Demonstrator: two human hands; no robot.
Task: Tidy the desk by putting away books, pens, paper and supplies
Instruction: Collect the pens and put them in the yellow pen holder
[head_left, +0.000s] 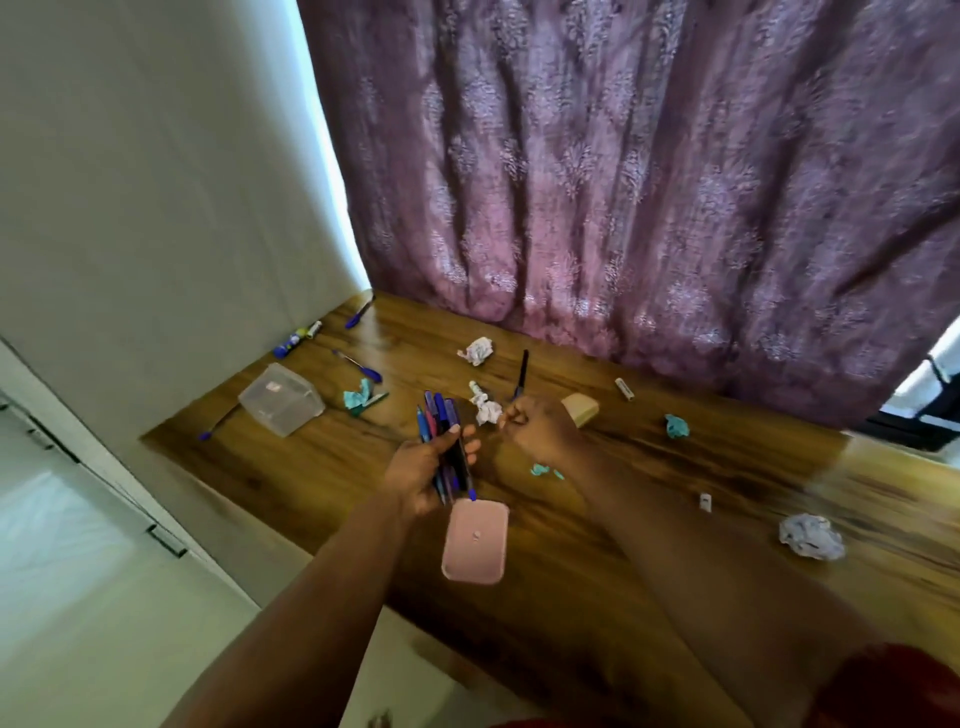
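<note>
We see our left hand (426, 470) gripping a pen bundle (445, 441) above the pink holder (475, 543); at one o'clock, our right hand (537, 428) pinches a dark pen (521, 376).

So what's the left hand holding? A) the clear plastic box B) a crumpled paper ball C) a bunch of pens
C: the left hand grips a bunch of pens above the pink case, while the clear plastic box sits apart on the desk.

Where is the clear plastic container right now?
In the head view, the clear plastic container sits on the desk's left part, near the wall, left of the left hand's pen bundle.
</note>
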